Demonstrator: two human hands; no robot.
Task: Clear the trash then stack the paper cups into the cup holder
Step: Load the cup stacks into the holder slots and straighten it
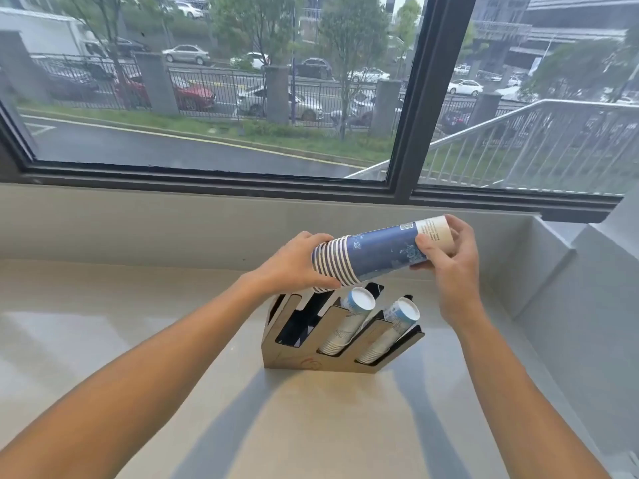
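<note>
A stack of blue and white paper cups (pixel 380 252) lies almost level in the air above the cup holder (pixel 301 357). My left hand (pixel 294 267) grips the rim end of the stack. My right hand (pixel 449 254) grips the base end. The cup holder is a slanted brown and black rack with several slots, standing on the pale counter. Two slots on its right each hold a tilted cup stack (pixel 352 319), (pixel 394 326). The slots on the left look dark and empty, directly under the held stack.
The counter (pixel 138 305) runs left and toward me. A low wall (pixel 173 223) under a large window (pixel 207 98) bounds the far side. A grey side wall (pixel 560 292) rises on the right.
</note>
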